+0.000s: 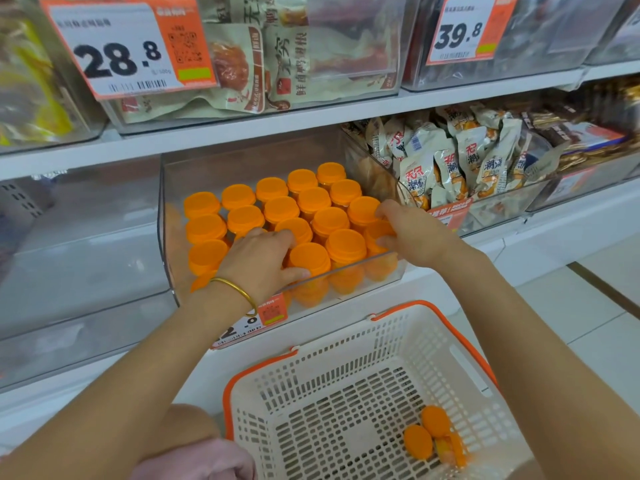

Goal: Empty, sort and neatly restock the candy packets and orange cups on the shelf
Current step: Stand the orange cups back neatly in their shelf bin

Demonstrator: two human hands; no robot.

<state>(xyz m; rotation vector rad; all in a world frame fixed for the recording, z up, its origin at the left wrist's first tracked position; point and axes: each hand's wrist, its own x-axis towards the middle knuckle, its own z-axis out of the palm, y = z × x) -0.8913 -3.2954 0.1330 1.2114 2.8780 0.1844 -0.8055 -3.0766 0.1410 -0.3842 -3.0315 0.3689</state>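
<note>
Several orange-lidded cups (282,209) stand upright in rows inside a clear shelf bin (167,237). My left hand (261,263), a gold bangle on its wrist, reaches over the bin's front wall and curls round an orange cup in the front row that it mostly hides. My right hand (414,233) grips the front-right orange cup (375,232) between fingers and thumb. Two or three more orange cups (431,433) lie on their sides in the white basket (242,377) below. Candy packets (450,161) fill the neighbouring bin to the right.
The white basket with an orange rim sits on the floor under my arms, against the shelf base. A clear bin (86,237) left of the cup bin holds nothing visible. Upper bins carry snack bags and price tags (121,46). My knee (194,445) shows at the bottom.
</note>
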